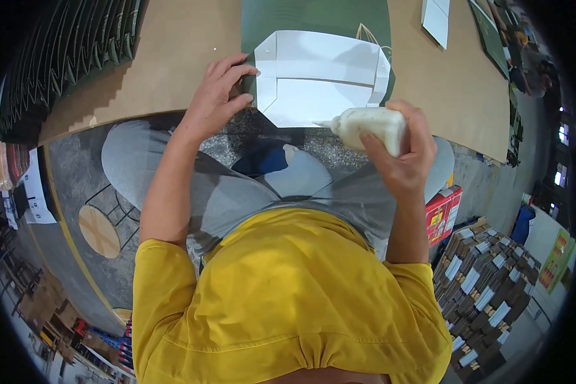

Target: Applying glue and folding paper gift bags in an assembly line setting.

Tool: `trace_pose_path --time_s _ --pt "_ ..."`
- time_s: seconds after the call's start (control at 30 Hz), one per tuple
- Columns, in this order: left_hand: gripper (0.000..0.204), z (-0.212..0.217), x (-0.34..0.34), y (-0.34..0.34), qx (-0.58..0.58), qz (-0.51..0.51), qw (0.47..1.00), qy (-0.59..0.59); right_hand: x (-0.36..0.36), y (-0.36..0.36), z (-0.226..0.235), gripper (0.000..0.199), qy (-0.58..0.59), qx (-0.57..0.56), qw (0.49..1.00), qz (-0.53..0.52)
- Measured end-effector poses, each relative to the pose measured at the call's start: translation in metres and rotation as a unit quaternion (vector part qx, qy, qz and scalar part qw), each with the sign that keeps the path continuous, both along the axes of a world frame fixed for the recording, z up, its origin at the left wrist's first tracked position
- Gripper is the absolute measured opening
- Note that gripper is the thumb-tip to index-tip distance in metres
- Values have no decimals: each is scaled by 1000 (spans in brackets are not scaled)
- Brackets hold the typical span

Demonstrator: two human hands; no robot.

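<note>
My right hand is wrapped round a whitish squeeze bottle, held nearly on its side. Its thin nozzle points left, at the near edge of the white folded base of a green paper bag. My left hand has its fingers apart at the left side of that base, fingertips at its edge. The base is spread with its corners folded at a slant, and a slot runs across its middle. Pale twisted cord handles show at the bag's right.
The brown board table ends just before my knees. Several dark green folded bags stand in a row at the left. A white card piece lies at the upper right. Below right are a red box and stacked bundles; a round stool stands left.
</note>
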State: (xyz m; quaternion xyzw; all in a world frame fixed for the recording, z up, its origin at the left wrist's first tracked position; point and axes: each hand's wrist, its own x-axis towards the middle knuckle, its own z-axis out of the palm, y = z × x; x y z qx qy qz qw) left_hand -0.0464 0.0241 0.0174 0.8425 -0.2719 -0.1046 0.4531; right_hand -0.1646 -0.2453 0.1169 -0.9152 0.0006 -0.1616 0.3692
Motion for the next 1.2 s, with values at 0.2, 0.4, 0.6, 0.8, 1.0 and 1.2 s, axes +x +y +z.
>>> trace_pose_path --time_s 0.2,0.4,0.6,0.8,1.0,1.2 --pt "42 1 1 0 15 -4 1000 -14 -18 -30 18 47 -2 128 979 -156" --pt "37 -1 5 3 28 -6 999 -45 -22 -83 8 42 -107 631 743 -196" --pt "21 4 4 -3 -27 41 999 5 -17 -128 -49 41 -23 564 796 -219" --pt "14 -4 11 -2 -18 43 998 -46 11 -127 -73 54 -44 319 891 -319" --pt "16 1 10 -9 -39 47 997 -38 16 -152 -103 60 26 66 934 -350" --pt "32 1 13 -15 -86 132 987 -13 23 -112 -62 49 -146 -348 875 -304"
